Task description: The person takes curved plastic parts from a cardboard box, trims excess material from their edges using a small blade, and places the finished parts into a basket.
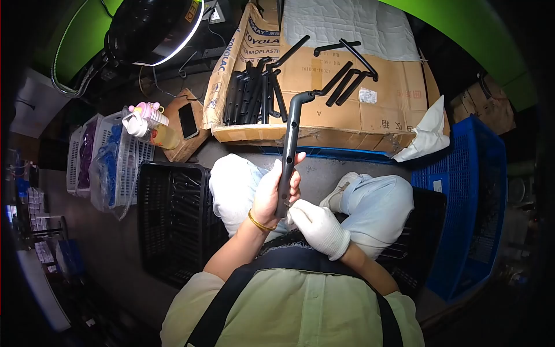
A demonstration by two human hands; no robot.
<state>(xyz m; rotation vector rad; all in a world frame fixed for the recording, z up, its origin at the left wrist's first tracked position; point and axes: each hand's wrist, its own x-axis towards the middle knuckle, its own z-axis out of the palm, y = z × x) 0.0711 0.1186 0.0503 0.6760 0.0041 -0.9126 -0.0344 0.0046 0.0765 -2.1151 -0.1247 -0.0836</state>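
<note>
Upright in front of my body is a black tube (292, 136) with a bent top end and several holes along its side. My left hand (277, 188), bare with a gold bracelet at the wrist, is wrapped round its lower part. My right hand (315, 225), in a white glove, is closed in a pinch at the tube's lower end; whatever lies between its fingertips is too small to make out. Beyond the hands, several loose black tubes (350, 87) lie on a cardboard surface (347, 124), beside a packed group of similar tubes (251, 95).
At the left stand a black crate (153, 220) of dark parts, white baskets (124, 156), and a phone (188, 121) near a pink-topped bottle (164, 136). Blue crates (462, 202) are at the right. A black lamp (150, 29) hangs at the upper left.
</note>
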